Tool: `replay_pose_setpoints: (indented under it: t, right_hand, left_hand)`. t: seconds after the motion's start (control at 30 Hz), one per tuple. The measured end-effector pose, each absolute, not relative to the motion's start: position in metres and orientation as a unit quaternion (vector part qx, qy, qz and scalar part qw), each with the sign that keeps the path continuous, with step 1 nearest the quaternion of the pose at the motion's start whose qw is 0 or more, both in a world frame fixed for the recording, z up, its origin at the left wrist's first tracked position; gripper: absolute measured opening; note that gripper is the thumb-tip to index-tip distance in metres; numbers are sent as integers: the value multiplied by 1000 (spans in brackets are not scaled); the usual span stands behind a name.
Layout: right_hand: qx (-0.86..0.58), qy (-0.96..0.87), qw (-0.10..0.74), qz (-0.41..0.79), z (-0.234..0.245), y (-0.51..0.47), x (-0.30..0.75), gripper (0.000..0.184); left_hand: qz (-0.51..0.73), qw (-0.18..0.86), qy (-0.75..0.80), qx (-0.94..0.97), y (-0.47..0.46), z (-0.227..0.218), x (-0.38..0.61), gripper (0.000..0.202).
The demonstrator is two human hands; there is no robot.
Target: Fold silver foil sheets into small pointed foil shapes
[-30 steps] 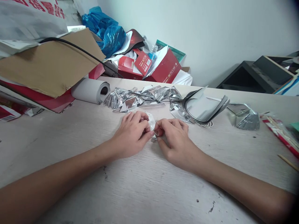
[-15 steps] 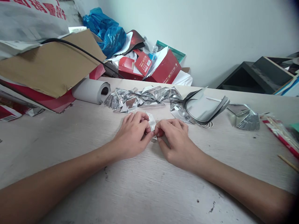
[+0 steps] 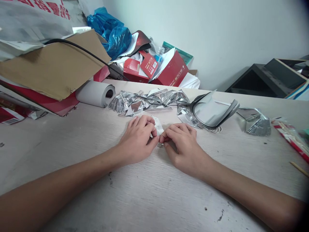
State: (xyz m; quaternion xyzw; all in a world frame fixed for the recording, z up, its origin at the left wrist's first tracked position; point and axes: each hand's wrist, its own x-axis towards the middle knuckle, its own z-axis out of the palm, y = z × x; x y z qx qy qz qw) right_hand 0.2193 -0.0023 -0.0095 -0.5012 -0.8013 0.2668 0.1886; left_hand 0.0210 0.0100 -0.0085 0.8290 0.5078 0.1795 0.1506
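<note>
A small piece of silver foil paper [image 3: 158,125] is between my two hands, just above the table, partly hidden by the fingers. My left hand [image 3: 138,138] pinches its left side with thumb and index finger. From the other side my right hand [image 3: 181,141] has its curled fingers and thumb closed at the foil's lower right edge. The fingertips of both hands nearly meet. Behind them lies a row of folded silver foil pieces [image 3: 149,101], some pleated like fans. A curved stack of silver-grey sheets [image 3: 212,111] rests to the right of that row.
Another pleated foil piece [image 3: 258,124] lies at the right, near a red-edged plastic packet of sticks [image 3: 289,135] and a loose stick [image 3: 299,169]. A paper roll [image 3: 94,93] and a cardboard sheet [image 3: 58,67] are at the left. Red boxes [image 3: 171,69] stand along the wall.
My right fingers have shifted slightly at the foil's lower edge, and their grip looks a little more closed. The whole view has moved slightly; the other things lie as before.
</note>
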Motion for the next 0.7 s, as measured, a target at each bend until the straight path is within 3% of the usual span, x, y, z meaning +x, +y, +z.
replay_pose_setpoints:
  t: [0.3,0.47,0.7]
  right_hand:
    - [-521,-773,188,309,-3,-3,217,15]
    - [-521,-781,198,281,-8,-3,217,3]
    - [-523,-783,199,271,-12,-1,216,4]
  left_hand:
    - [176,154,505,831,10,-8,20,10]
    - [177,161,511,826,11,-8,21,9]
    - [187,182,515,816,11,-5,22,1]
